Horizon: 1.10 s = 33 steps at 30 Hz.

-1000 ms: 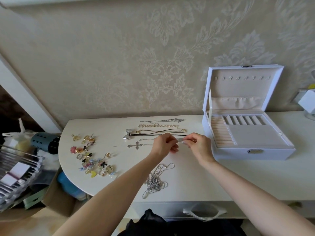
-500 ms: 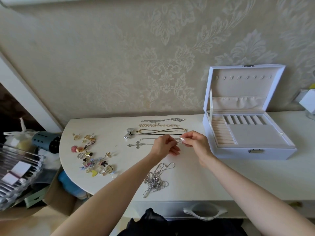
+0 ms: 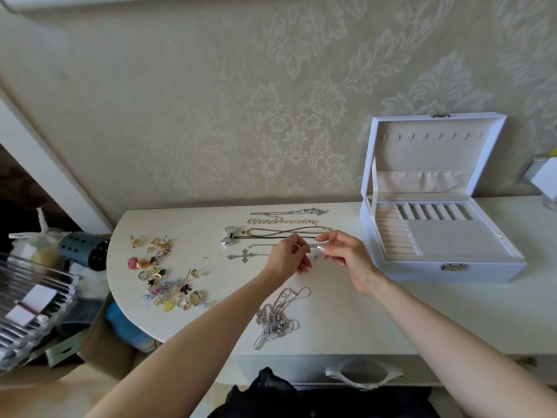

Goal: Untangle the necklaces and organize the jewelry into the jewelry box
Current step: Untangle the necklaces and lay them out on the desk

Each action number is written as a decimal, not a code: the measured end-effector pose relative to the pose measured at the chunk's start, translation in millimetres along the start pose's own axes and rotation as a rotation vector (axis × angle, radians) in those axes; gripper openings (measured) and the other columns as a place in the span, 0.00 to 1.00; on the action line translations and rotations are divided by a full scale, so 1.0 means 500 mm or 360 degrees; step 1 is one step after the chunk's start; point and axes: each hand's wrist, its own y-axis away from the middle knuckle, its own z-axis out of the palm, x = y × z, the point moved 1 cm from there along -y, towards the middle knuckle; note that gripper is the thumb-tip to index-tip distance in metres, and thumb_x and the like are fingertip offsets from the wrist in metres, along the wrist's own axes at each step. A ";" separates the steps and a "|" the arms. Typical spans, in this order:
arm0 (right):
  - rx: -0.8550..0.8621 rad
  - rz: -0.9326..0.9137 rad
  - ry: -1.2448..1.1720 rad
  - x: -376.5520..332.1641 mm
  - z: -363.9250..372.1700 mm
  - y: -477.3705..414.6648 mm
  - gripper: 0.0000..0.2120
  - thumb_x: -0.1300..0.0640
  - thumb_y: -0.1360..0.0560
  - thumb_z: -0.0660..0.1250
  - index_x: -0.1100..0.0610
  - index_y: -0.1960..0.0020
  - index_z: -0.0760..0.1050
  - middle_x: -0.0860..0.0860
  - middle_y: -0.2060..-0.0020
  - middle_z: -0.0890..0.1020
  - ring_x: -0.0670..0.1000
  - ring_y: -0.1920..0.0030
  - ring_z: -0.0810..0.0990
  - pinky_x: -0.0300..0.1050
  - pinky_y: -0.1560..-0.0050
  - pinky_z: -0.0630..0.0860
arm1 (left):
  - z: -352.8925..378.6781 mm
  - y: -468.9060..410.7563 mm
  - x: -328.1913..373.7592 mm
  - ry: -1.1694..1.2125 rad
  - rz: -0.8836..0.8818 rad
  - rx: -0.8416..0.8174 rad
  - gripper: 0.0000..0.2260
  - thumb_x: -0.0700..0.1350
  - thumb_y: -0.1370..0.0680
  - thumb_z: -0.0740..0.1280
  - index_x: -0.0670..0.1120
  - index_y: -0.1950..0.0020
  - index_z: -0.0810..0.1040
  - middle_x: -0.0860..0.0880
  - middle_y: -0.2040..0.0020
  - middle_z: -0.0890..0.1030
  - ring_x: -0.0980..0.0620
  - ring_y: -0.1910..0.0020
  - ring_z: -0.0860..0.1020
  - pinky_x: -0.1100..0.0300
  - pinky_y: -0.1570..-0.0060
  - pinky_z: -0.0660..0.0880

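Note:
On the white table (image 3: 331, 309) my left hand (image 3: 289, 256) and my right hand (image 3: 346, 251) both pinch the right end of the thin silver chain of the cross necklace (image 3: 242, 256), a little above the tabletop. Behind it lie a black cord necklace with a silver bow (image 3: 230, 235), a gold chain (image 3: 281, 221) and a silver chain (image 3: 289, 212), each laid out straight. A tangled heap of silver chains (image 3: 275, 319) lies near the front edge. The white jewelry box (image 3: 437, 236) stands open at the right, its compartments holding nothing.
A scatter of several earrings, rings and brooches (image 3: 164, 273) covers the table's left part. Left of the table, lower down, sit a teal perforated holder (image 3: 80, 250), a clear ribbed tray (image 3: 33, 300) and a cardboard box (image 3: 102, 342). A drawer handle (image 3: 361, 377) is below the front edge.
Both hands have shifted slightly up and toward the wall, still pinching the chain's end; my right fingers have drawn a little apart from my left.

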 end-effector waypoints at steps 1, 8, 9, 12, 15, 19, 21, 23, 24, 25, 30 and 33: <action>-0.0015 -0.0006 0.0042 0.000 -0.001 0.001 0.07 0.67 0.28 0.67 0.59 0.53 0.79 0.49 0.68 0.77 0.43 0.67 0.74 0.32 0.67 0.67 | -0.002 -0.001 -0.001 -0.0011 0.0001 0.0020 0.07 0.36 0.21 0.61 0.42 0.58 0.71 0.44 0.69 0.79 0.56 0.78 0.74 0.66 0.75 0.71; 0.0208 -0.0091 0.0263 0.018 0.007 -0.004 0.09 0.70 0.27 0.65 0.59 0.53 0.79 0.53 0.64 0.78 0.49 0.65 0.77 0.34 0.66 0.75 | -0.001 0.000 0.003 -0.0024 0.0093 0.0057 0.08 0.37 0.21 0.60 0.44 0.60 0.71 0.47 0.71 0.78 0.55 0.78 0.73 0.65 0.75 0.70; 0.0230 -0.0099 0.0286 0.020 0.008 -0.006 0.12 0.72 0.28 0.65 0.58 0.53 0.79 0.52 0.63 0.78 0.49 0.63 0.76 0.33 0.64 0.75 | -0.001 0.001 0.003 -0.0027 0.0100 0.0047 0.07 0.37 0.21 0.60 0.44 0.59 0.71 0.47 0.71 0.78 0.54 0.78 0.73 0.65 0.75 0.70; 0.0279 -0.0103 0.0320 0.021 0.008 -0.006 0.17 0.75 0.31 0.65 0.55 0.52 0.79 0.50 0.60 0.77 0.48 0.60 0.76 0.28 0.63 0.73 | -0.005 0.003 0.003 -0.0018 0.0115 0.0039 0.05 0.37 0.21 0.60 0.41 0.57 0.71 0.46 0.70 0.78 0.54 0.77 0.73 0.65 0.74 0.71; 0.0301 -0.0079 0.0295 0.025 0.006 -0.010 0.18 0.77 0.32 0.64 0.56 0.52 0.78 0.52 0.58 0.78 0.50 0.60 0.77 0.28 0.64 0.73 | -0.010 0.004 0.003 0.0015 0.0135 0.0047 0.05 0.37 0.20 0.59 0.41 0.56 0.71 0.45 0.69 0.79 0.52 0.76 0.74 0.64 0.73 0.72; 0.0331 -0.0089 0.0435 0.036 0.005 -0.013 0.16 0.75 0.33 0.68 0.56 0.55 0.80 0.52 0.63 0.79 0.50 0.61 0.77 0.32 0.59 0.73 | -0.013 0.004 0.005 0.0062 0.0172 0.0043 0.06 0.37 0.20 0.58 0.42 0.56 0.70 0.44 0.68 0.79 0.49 0.73 0.75 0.62 0.72 0.73; 0.0366 -0.0071 0.0440 0.039 0.004 -0.012 0.13 0.73 0.32 0.69 0.57 0.55 0.80 0.52 0.63 0.79 0.49 0.61 0.76 0.34 0.58 0.72 | -0.014 0.004 0.004 0.0066 0.0183 0.0047 0.06 0.37 0.19 0.58 0.42 0.56 0.69 0.44 0.68 0.79 0.48 0.73 0.75 0.62 0.72 0.73; 0.0408 -0.0063 0.0412 0.039 0.004 -0.011 0.12 0.72 0.32 0.69 0.58 0.55 0.81 0.52 0.64 0.79 0.48 0.62 0.76 0.32 0.61 0.71 | -0.015 0.005 0.003 0.0068 0.0177 0.0049 0.06 0.38 0.19 0.57 0.41 0.55 0.69 0.44 0.68 0.79 0.48 0.73 0.75 0.62 0.73 0.72; 0.0413 -0.0057 0.0377 0.037 0.004 -0.011 0.11 0.72 0.31 0.69 0.58 0.54 0.81 0.52 0.65 0.79 0.47 0.63 0.76 0.30 0.63 0.71 | -0.016 0.005 0.002 0.0067 0.0167 0.0053 0.06 0.38 0.19 0.57 0.41 0.55 0.69 0.45 0.68 0.79 0.49 0.74 0.75 0.62 0.73 0.72; 0.0406 -0.0053 0.0321 0.034 0.005 -0.011 0.11 0.72 0.31 0.69 0.59 0.54 0.81 0.52 0.65 0.78 0.47 0.63 0.76 0.29 0.64 0.71 | -0.016 0.006 0.000 0.0065 0.0153 0.0057 0.06 0.38 0.19 0.57 0.41 0.55 0.69 0.45 0.69 0.79 0.50 0.75 0.75 0.63 0.73 0.72; 0.0257 0.0000 -0.0176 0.015 0.006 -0.012 0.11 0.73 0.28 0.66 0.60 0.50 0.78 0.54 0.64 0.78 0.51 0.63 0.81 0.36 0.62 0.77 | -0.014 0.006 -0.005 0.0028 0.0034 0.0036 0.06 0.38 0.20 0.58 0.42 0.57 0.69 0.44 0.67 0.80 0.53 0.76 0.75 0.63 0.73 0.72; 0.0226 -0.0017 -0.0138 0.005 0.011 -0.010 0.12 0.72 0.28 0.66 0.58 0.50 0.78 0.53 0.62 0.81 0.49 0.64 0.80 0.36 0.63 0.73 | -0.012 0.007 -0.004 0.0022 0.0012 -0.0019 0.04 0.37 0.21 0.59 0.41 0.55 0.69 0.43 0.66 0.80 0.52 0.74 0.76 0.63 0.71 0.74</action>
